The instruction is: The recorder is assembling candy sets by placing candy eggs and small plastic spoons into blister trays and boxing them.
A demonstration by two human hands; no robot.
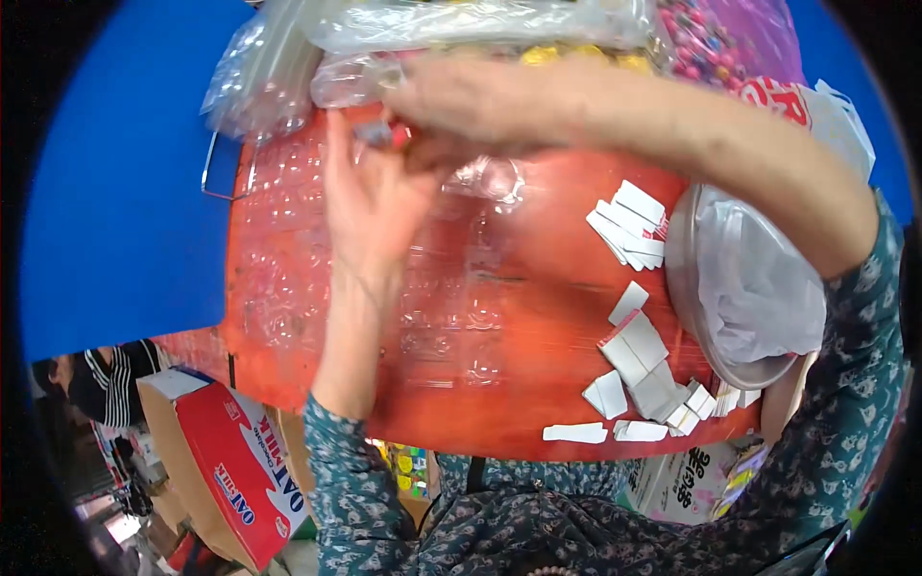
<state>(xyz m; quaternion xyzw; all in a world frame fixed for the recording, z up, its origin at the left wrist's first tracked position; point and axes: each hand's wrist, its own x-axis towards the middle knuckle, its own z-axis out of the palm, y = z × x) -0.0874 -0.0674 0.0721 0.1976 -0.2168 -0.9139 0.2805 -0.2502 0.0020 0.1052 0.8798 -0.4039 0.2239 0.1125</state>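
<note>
Left hand (370, 206) and right hand (437, 101) close together, blurred, at small grey-and-red piece (373, 133); pinch cannot be told. Risk: loose hold could drop it onto clear blister trays (279, 274) beneath.

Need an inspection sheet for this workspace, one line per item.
Surface: red table, scuffed.
Job's things: small grey-and-red item at the hands, blurred; clear plastic trays mostly on the left half.
Clutter: white cards in loose piles, right; basin holding a white plastic bag; clear plastic bags along the far edge.
Hands: left hand and right hand close together; fingers blurred, grip unclear.
Cables: nothing seen for certain.
Surroundings: red-sided carton and another person's striped sleeve, lower left.
</note>
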